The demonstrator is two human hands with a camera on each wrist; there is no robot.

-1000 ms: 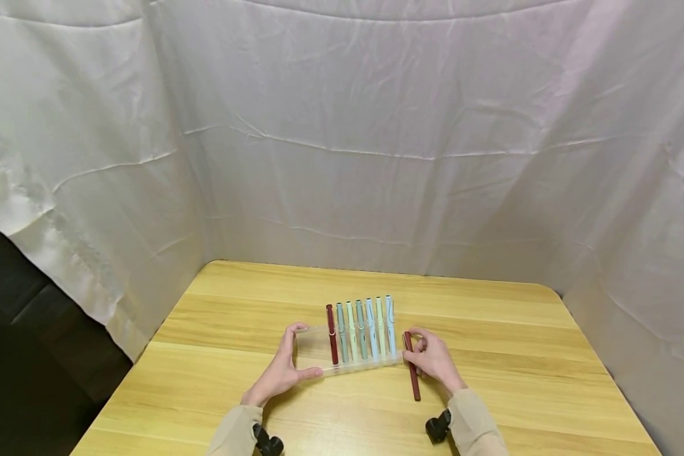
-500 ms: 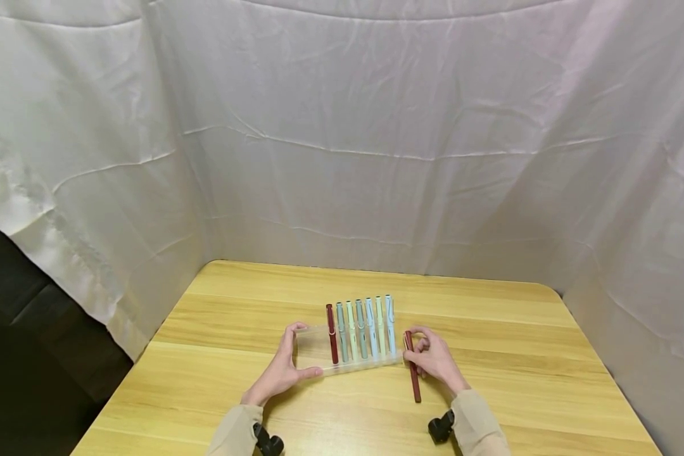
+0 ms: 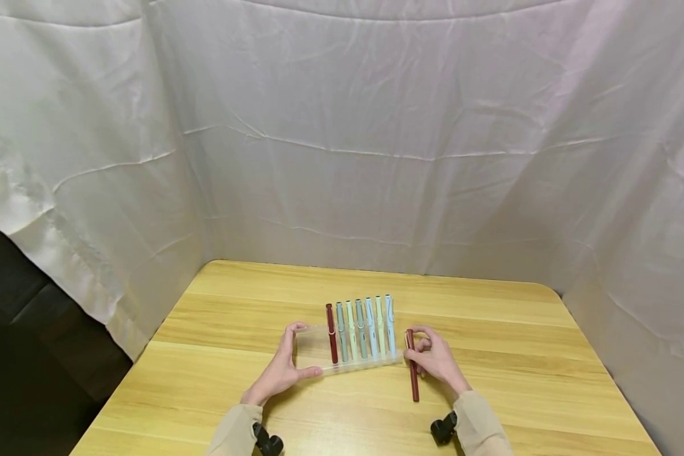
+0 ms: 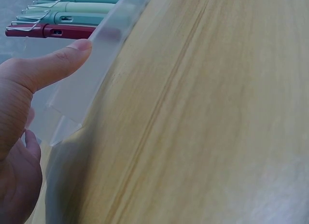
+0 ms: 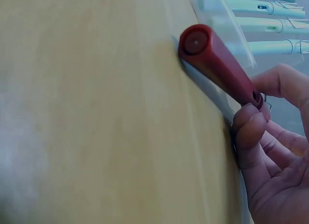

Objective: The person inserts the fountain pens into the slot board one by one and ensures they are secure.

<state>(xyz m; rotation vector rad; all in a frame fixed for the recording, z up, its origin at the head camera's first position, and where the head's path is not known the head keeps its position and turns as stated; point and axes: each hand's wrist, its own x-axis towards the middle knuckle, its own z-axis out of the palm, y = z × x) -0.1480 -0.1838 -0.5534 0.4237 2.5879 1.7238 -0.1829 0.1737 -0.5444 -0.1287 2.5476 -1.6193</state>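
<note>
My left hand grips the left end of a clear plastic pen tray, its thumb along the front wall and its fingers at the back corner. Several capped pens lie side by side in the tray. At the left of the row is a dark red pen, then green and pale blue ones, with a light blue pen at the right. Just off the tray's right end, my right hand pinches another dark red pen between thumb and fingers. The tail of this pen points toward me.
Everything is on a light wooden table. Pale curtains hang behind it and at both sides. Bare tray floor shows left of the pen row. A small black wrist camera sits at the right sleeve.
The red pen in my right hand has turned slightly, its cap end shifting right so it stands straighter in view. My left hand and the tray have stayed practically still.
</note>
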